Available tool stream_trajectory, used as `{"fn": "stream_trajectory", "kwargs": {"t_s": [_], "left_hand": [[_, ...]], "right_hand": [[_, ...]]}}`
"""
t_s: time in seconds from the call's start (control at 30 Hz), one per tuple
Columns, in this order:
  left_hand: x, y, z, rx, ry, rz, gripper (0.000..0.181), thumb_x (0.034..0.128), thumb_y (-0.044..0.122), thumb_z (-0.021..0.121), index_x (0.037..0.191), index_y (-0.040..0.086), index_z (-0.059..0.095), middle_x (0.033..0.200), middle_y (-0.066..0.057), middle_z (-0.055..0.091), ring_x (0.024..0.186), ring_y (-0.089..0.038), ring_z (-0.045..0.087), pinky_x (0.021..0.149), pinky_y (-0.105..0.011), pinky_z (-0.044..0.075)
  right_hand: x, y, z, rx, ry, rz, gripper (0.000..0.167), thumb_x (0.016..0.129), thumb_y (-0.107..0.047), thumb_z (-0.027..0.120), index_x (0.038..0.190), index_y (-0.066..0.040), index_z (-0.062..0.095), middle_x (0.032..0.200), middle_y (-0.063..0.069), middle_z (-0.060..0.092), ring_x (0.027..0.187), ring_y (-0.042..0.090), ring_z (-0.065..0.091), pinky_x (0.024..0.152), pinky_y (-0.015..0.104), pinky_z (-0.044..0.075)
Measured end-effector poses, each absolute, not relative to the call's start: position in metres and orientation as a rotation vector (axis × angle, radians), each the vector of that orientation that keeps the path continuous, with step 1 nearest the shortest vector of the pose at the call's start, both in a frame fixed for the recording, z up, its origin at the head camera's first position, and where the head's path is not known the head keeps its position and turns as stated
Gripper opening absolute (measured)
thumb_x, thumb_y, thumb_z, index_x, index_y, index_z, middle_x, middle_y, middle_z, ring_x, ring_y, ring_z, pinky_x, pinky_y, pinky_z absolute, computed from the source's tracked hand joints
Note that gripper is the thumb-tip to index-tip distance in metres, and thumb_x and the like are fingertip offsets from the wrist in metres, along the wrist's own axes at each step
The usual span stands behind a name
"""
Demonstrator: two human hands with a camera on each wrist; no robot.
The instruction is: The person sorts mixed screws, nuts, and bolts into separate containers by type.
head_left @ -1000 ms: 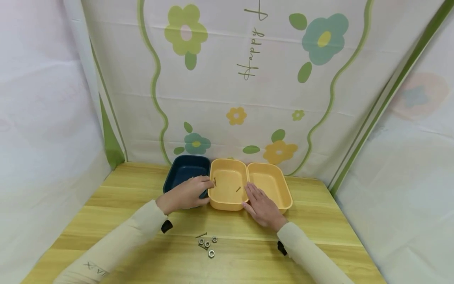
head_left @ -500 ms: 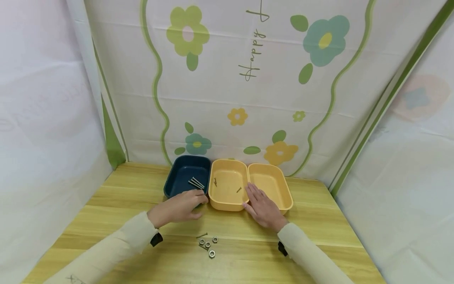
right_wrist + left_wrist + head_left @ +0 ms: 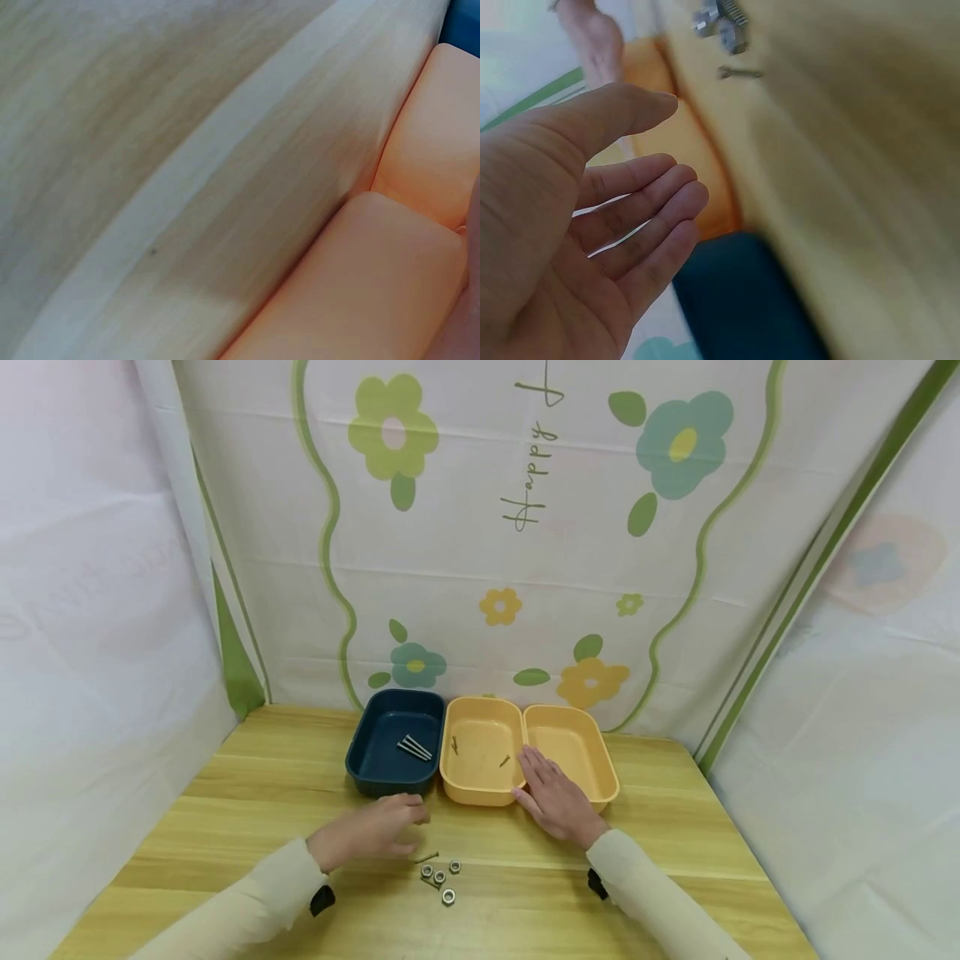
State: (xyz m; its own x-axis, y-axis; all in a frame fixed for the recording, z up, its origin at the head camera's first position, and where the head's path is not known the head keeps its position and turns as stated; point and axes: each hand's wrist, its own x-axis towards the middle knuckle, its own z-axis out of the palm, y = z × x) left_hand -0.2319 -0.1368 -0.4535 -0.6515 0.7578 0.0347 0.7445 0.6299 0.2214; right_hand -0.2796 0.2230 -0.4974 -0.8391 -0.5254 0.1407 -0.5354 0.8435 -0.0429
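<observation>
My left hand hovers over the table just left of a small loose group of hardware, in front of the dark blue box. In the left wrist view its thumb and fingers are apart with nothing between them. The group has several hex nuts and two small screws, one screw lying nearest that hand. My right hand rests with extended fingers at the adjoining rims of the middle yellow box and the right yellow box.
Long screws lie in the blue box. The middle yellow box holds a small screw on its right and small hardware near its left wall. The three boxes stand side by side against a flowered curtain on the wooden table.
My left hand has drawn back from the blue and middle boxes toward the loose hardware, uncovering the long screws in the blue box. The right hand stays in place.
</observation>
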Motion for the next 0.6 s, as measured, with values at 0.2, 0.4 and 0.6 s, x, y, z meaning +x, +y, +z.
{"fn": "stream_trajectory", "kwargs": {"t_s": [0.2, 0.4, 0.6], "left_hand": [[-0.226, -0.139, -0.471, 1.257, 2.746, 0.414, 0.027, 0.0903, 0.019, 0.081, 0.114, 0.009, 0.072, 0.114, -0.002, 0.071, 0.101, -0.014, 0.066, 0.09, -0.033, 0.061], [-0.225, -0.138, -0.482, 1.269, 2.703, 0.496, 0.019, 0.0873, 0.015, 0.081, 0.103, 0.01, 0.071, 0.099, 0.002, 0.066, 0.083, -0.002, 0.055, 0.076, -0.024, 0.056], [-0.228, -0.135, -0.486, 1.32, 2.71, 0.528, 0.014, 0.0868, 0.013, 0.081, 0.095, 0.01, 0.069, 0.091, 0.003, 0.061, 0.078, -0.002, 0.048, 0.07, -0.022, 0.05]], "right_hand": [[-0.28, 0.223, -0.497, 0.839, -2.903, 0.124, 0.073, 0.115, -0.047, 0.032, 0.167, 0.001, 0.018, 0.176, 0.019, 0.016, 0.164, 0.033, 0.02, 0.131, 0.051, 0.027], [-0.28, 0.222, -0.498, 0.838, -2.904, 0.125, 0.072, 0.115, -0.046, 0.033, 0.167, 0.001, 0.018, 0.177, 0.019, 0.015, 0.164, 0.033, 0.02, 0.131, 0.051, 0.027], [-0.279, 0.221, -0.497, 0.828, -2.91, 0.107, 0.072, 0.115, -0.046, 0.033, 0.167, 0.001, 0.017, 0.177, 0.018, 0.015, 0.165, 0.033, 0.019, 0.132, 0.051, 0.026]]}}
